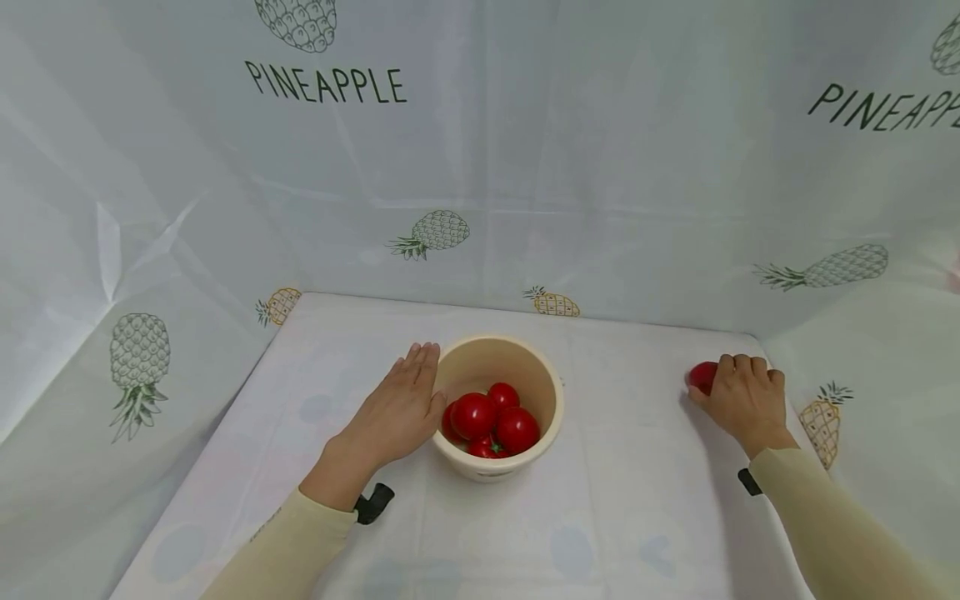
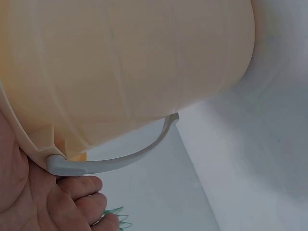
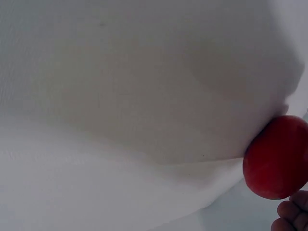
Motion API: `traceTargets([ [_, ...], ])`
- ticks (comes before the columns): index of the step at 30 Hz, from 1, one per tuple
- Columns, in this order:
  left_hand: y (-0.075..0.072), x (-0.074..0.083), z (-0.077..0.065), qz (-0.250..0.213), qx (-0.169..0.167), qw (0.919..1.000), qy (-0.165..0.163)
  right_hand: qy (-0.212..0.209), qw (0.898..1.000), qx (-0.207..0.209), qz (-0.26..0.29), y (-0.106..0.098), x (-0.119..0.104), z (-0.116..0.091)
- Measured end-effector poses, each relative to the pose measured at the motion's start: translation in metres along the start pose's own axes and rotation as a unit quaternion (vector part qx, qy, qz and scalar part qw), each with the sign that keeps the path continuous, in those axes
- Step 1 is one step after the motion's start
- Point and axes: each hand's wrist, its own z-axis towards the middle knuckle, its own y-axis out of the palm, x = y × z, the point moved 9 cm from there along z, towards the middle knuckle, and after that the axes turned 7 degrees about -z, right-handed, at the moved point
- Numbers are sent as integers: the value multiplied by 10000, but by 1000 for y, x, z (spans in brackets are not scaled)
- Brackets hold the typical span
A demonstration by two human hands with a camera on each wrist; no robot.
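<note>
A cream bucket [image 1: 491, 350] stands on the table with several red tomatoes [image 1: 474, 416] inside. At its left rim my left hand [image 1: 402, 404] lies with fingers straight, the palm side against the edge. In the left wrist view, the bucket wall [image 2: 139, 62] fills much of the picture, and its grey handle [image 2: 115, 165] hangs down beside my fingers [image 2: 89, 207]. Far to the right, my right hand [image 1: 748, 400] grips a red tomato [image 1: 702, 377]. That tomato [image 3: 276, 159] also shows at the right edge of the right wrist view, with curled fingertips below it.
A white cloth covers the table [image 1: 615, 517]. Behind and at the sides hangs a pale sheet [image 1: 622, 167] printed with pineapples. The table's right edge runs close to my right hand. Black straps [image 1: 373, 503] sit at both wrists.
</note>
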Motion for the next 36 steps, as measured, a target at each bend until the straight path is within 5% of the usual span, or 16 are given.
traceTargets([
  [11, 1, -1, 0, -24, -34, 10000, -47, 183, 9997, -131, 67, 13, 9, -3],
  [19, 1, -2, 0, -28, 4, 10000, -15, 184, 9996, 174, 111, 1, -1, 4],
  [27, 1, -1, 0, -75, 7, 10000, 12, 384, 9985, -347, 161, 11, 4, 2],
  [36, 0, -1, -1, -101, 35, 9999, 8, 273, 9995, 150, 4, 2, -2, 1],
])
